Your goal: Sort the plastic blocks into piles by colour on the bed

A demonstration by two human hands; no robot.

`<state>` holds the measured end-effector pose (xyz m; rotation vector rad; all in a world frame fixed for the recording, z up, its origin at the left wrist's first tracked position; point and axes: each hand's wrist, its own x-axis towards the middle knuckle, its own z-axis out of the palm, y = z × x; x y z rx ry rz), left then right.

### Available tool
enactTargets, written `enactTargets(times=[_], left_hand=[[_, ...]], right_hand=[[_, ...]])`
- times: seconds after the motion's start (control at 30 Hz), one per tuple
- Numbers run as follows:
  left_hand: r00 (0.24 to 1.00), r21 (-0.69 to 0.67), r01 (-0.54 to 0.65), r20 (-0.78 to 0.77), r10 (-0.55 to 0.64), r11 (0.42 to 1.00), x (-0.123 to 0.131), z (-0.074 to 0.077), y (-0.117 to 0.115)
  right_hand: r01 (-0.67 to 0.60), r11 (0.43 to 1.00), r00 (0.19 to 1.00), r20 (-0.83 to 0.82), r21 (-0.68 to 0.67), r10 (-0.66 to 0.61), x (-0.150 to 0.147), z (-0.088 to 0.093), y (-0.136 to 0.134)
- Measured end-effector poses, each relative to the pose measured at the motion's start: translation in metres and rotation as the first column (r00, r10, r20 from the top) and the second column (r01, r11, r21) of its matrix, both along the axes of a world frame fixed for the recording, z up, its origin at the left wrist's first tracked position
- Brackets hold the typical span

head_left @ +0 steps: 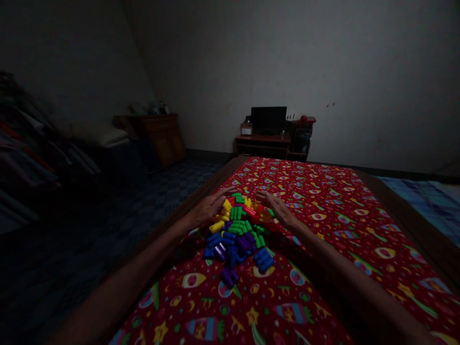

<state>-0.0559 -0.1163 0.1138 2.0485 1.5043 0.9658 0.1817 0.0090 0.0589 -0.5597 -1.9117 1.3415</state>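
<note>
A heap of plastic toy building blocks (pixel 236 227) lies on a red cloth (pixel 251 302) printed with rockets and stars. Green blocks (pixel 241 226) fill much of the middle. Yellow ones (pixel 216 227) are on the left, and blue ones (pixel 264 259) and purple ones (pixel 229 276) lie at the near end. My left hand (pixel 210 207) is at the heap's far left, fingers stretched out and holding nothing. Across from it, my right hand (pixel 278 208) is open at the far right, fingers pointing inward over red and orange pieces. I cannot tell whether either hand touches a block.
Beyond the cloth, a desk (pixel 262 139) with a monitor (pixel 269 119) stands against the wall. A wooden cabinet (pixel 163 139) is at the back left. Clothes (pixel 25 148) hang at far left. Blue checked fabric (pixel 424 196) lies to the right.
</note>
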Motion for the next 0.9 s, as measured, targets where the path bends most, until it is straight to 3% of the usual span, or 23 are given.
enactTargets(times=[0.07, 0.13, 0.23, 0.3, 0.4, 0.5, 0.57, 0.67, 0.77, 0.83, 0.9], left_hand=[[0.973, 0.065, -0.220, -0.060, 0.224, 0.973, -0.012, -0.017, -0.026], [0.938, 0.055, -0.326, -0.109, 0.330, 0.944, -0.017, -0.042, -0.045], [0.958, -0.032, -0.269, -0.113, 0.264, 0.963, -0.004, -0.075, -0.057], [0.961, -0.005, -0.250, -0.122, 0.248, 0.968, 0.013, -0.087, -0.053], [0.943, 0.057, -0.301, -0.132, 0.306, 0.952, 0.034, -0.086, -0.035], [0.934, 0.133, -0.320, -0.124, 0.336, 0.938, 0.042, -0.071, -0.019], [0.936, 0.180, -0.302, -0.130, 0.327, 0.936, 0.042, -0.060, -0.021], [0.942, 0.204, -0.206, -0.223, 0.251, 0.957, 0.040, -0.053, -0.050], [0.903, 0.155, -0.061, -0.412, 0.120, 0.986, 0.045, -0.060, -0.091], [0.861, 0.100, -0.007, -0.505, 0.057, 0.995, 0.053, -0.069, -0.110], [0.832, 0.097, -0.023, -0.550, 0.073, 0.995, 0.060, -0.076, -0.113]], right_hand=[[0.106, 0.993, 0.994, 0.017, 0.049, -0.107, 0.012, -0.004, -0.002], [0.172, 0.978, 0.981, 0.070, 0.117, -0.181, 0.019, -0.014, -0.006], [0.162, 0.970, 0.966, 0.170, 0.182, -0.193, 0.013, -0.032, -0.023], [0.165, 0.966, 0.959, 0.196, 0.200, -0.204, 0.001, -0.037, -0.039], [0.145, 0.968, 0.967, 0.179, 0.205, -0.183, -0.013, -0.027, -0.060], [0.083, 0.973, 0.982, 0.150, 0.214, -0.116, -0.009, -0.006, -0.073], [0.084, 0.964, 0.978, 0.164, 0.253, -0.128, 0.006, 0.001, -0.079], [0.049, 0.931, 0.946, 0.283, 0.361, -0.159, 0.041, -0.008, -0.090], [-0.097, 0.879, 0.895, 0.427, 0.467, -0.128, 0.068, -0.029, -0.108], [-0.171, 0.833, 0.870, 0.477, 0.526, -0.122, 0.071, -0.041, -0.119], [-0.189, 0.797, 0.865, 0.482, 0.574, -0.142, 0.060, -0.048, -0.126]])
